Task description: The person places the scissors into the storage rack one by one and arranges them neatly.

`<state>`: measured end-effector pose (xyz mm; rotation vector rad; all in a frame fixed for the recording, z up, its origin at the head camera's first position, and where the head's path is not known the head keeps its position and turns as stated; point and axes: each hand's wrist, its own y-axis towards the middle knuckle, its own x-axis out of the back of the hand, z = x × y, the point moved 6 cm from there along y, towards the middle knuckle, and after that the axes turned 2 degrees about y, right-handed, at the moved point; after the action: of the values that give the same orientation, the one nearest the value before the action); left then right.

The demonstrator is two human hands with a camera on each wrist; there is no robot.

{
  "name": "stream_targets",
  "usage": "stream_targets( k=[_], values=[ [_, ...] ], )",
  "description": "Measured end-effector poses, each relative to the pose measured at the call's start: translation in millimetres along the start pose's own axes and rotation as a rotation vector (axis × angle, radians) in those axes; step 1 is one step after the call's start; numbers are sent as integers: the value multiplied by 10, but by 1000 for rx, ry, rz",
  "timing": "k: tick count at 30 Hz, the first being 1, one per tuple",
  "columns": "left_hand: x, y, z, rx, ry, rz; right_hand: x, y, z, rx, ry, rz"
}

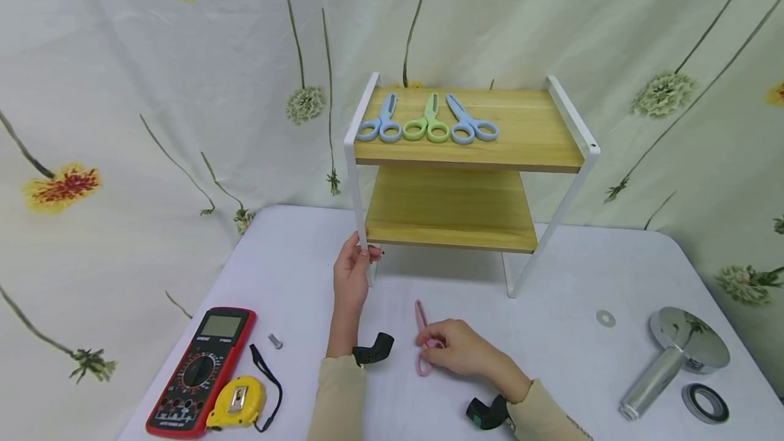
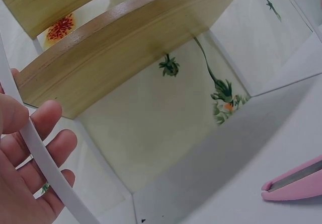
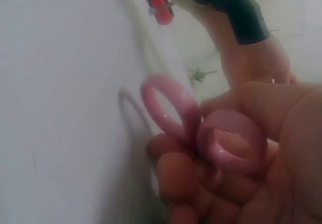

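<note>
My left hand (image 1: 352,271) grips the white front leg (image 2: 43,158) of a two-tier wooden shelf (image 1: 453,206), its fingers curled round the bar. In my right hand (image 1: 456,347) is a pair of pink scissors (image 1: 420,318), pinched near the handle loops with the blades pointing toward the shelf. Both pink loops (image 3: 171,105) show up close in the right wrist view. On the top tier lie blue scissors (image 1: 387,118), green scissors (image 1: 431,118) and a second blue pair (image 1: 468,121), side by side toward the left.
To the left lie a red multimeter (image 1: 202,373), a yellow tape measure (image 1: 239,401) with a black strap, and a bolt (image 1: 275,341). On the right are a washer (image 1: 606,318), a chrome shower head (image 1: 689,339) and a roll of black tape (image 1: 706,403). Floral cloth hangs behind the white table.
</note>
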<state>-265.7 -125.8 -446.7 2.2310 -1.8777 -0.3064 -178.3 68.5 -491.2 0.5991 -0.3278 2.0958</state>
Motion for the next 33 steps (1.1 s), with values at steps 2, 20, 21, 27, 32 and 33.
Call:
stream_targets(
  k=[2, 20, 21, 27, 32, 33],
  values=[
    [-1, 4, 3, 0, -3, 1, 10, 11, 4, -1, -4, -8],
    [-5, -18, -11, 6, 7, -10, 335, -97, 298, 115, 231, -147],
    [-4, -23, -8, 12, 9, -10, 369, -120, 341, 132, 228, -153],
    [-3, -39, 6, 23, 14, -9, 666, -292, 731, 306, 154, -164],
    [-11, -13, -1, 5, 8, -2, 1104, -485, 1258, 602, 37, -207],
    [-13, -5, -5, 1, 6, 0, 1200, -524, 1371, 646, 8, -220]
  ],
)
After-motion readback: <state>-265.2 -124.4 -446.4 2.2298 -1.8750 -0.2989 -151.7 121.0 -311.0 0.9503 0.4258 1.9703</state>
